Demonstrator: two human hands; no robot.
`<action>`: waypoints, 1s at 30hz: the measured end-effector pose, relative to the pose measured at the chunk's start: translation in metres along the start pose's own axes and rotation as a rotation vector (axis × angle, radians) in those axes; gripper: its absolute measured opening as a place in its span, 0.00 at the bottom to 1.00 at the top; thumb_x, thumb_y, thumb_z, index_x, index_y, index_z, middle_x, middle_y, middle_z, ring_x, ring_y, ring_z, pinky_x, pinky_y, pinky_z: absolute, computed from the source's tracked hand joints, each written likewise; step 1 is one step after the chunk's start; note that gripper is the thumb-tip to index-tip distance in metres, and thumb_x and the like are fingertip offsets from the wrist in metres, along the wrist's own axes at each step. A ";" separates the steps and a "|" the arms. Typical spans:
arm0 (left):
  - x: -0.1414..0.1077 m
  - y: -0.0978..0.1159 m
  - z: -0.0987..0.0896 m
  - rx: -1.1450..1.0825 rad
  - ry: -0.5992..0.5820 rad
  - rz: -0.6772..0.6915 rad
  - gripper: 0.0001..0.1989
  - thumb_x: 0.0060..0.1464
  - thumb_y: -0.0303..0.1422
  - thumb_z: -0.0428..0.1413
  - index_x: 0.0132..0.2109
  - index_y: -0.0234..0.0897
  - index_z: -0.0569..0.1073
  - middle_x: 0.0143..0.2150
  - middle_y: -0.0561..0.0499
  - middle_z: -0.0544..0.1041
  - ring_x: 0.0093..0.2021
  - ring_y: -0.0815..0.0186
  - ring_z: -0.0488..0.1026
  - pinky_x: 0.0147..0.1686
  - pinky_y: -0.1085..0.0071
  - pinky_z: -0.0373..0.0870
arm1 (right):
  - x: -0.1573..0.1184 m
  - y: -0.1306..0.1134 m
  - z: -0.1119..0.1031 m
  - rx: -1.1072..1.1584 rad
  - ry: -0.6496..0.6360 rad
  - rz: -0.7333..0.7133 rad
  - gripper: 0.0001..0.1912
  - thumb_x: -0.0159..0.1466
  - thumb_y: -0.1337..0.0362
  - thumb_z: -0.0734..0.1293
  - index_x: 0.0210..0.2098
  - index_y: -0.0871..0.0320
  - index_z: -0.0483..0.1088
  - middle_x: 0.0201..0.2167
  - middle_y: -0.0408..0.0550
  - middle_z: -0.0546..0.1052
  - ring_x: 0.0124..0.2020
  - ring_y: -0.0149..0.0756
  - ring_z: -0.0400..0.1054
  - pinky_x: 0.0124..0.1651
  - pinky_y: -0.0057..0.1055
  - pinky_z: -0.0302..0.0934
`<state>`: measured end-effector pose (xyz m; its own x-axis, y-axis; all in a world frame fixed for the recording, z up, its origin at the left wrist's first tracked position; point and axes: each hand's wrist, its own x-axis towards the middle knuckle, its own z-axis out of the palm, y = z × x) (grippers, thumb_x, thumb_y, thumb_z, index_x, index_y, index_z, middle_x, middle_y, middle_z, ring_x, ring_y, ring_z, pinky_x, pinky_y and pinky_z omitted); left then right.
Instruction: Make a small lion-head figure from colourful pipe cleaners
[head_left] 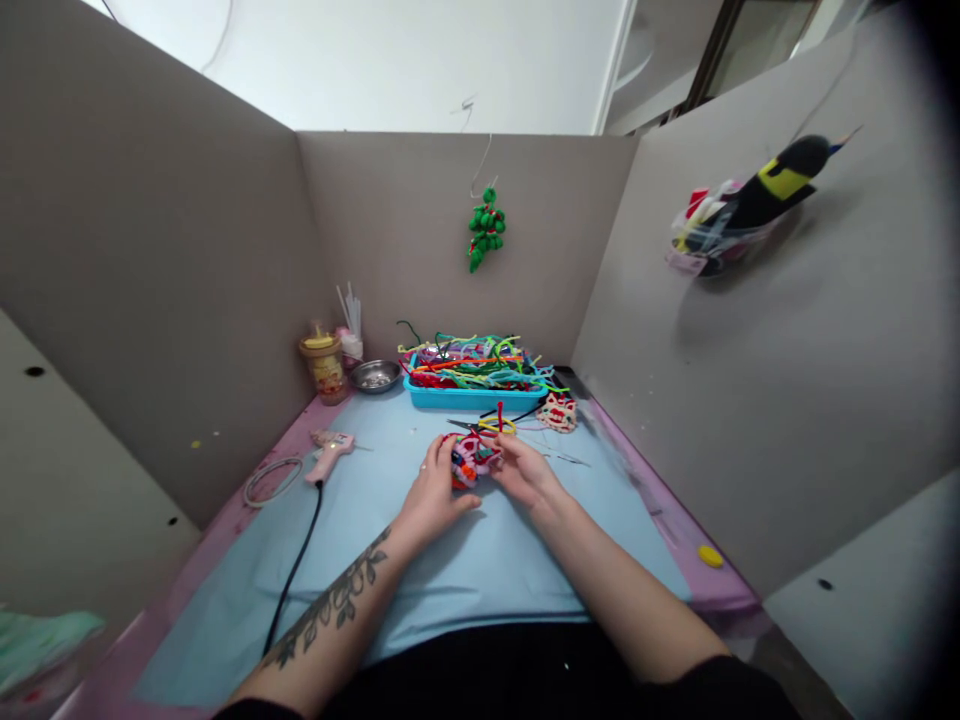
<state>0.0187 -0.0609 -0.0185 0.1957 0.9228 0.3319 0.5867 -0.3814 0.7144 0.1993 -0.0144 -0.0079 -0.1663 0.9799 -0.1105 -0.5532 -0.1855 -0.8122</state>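
Observation:
Between my hands, just above the blue table cover, is a small colourful pipe-cleaner figure [466, 468] in pink, orange, red and green. My left hand [436, 492] is wrapped about its left side, with the thumb stretched along the front. The fingers of my right hand [526, 472] pinch its right side, close to a red stem [500, 416] that stands up. Part of the figure is hidden by my fingers. Right behind it lie scissors [496, 426] with yellow handles. A cream and red pipe-cleaner piece [558, 412] rests to the right of them.
At the back stands a blue tray [476, 399] heaped with pipe cleaners. To the left are a pink glue gun [330, 457] with its cord, a metal bowl [376, 375] and a lidded cup [325, 370]. Tweezers [566, 457] lie at right. Grey partitions [465, 290] enclose the table.

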 end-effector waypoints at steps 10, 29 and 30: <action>0.041 -0.037 -0.023 -0.156 0.139 -0.161 0.59 0.31 0.39 0.69 0.67 0.39 0.46 0.63 0.35 0.58 0.65 0.47 0.58 0.61 0.50 0.56 | 0.005 -0.017 0.035 -0.237 -0.049 -0.057 0.12 0.52 0.58 0.72 0.27 0.54 0.66 0.37 0.48 0.77 0.41 0.43 0.73 0.41 0.40 0.67; 0.044 -0.045 -0.064 -0.703 -0.125 -0.284 0.61 0.35 0.30 0.70 0.68 0.49 0.40 0.53 0.46 0.71 0.48 0.58 0.75 0.54 0.52 0.67 | 0.040 -0.002 -0.011 -1.338 0.063 -0.917 0.06 0.60 0.68 0.66 0.27 0.56 0.73 0.36 0.50 0.71 0.43 0.42 0.65 0.50 0.39 0.60; 0.045 -0.046 -0.065 -0.675 -0.126 -0.269 0.61 0.36 0.32 0.70 0.68 0.48 0.39 0.55 0.44 0.70 0.50 0.58 0.74 0.55 0.51 0.66 | 0.040 -0.002 -0.013 -1.348 0.048 -0.908 0.06 0.60 0.68 0.66 0.27 0.56 0.73 0.37 0.50 0.71 0.43 0.42 0.65 0.50 0.39 0.59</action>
<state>-0.0499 -0.0057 0.0036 0.2260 0.9730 0.0473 0.0241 -0.0541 0.9982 0.2046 0.0266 -0.0182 -0.1631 0.7310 0.6626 0.6315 0.5933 -0.4992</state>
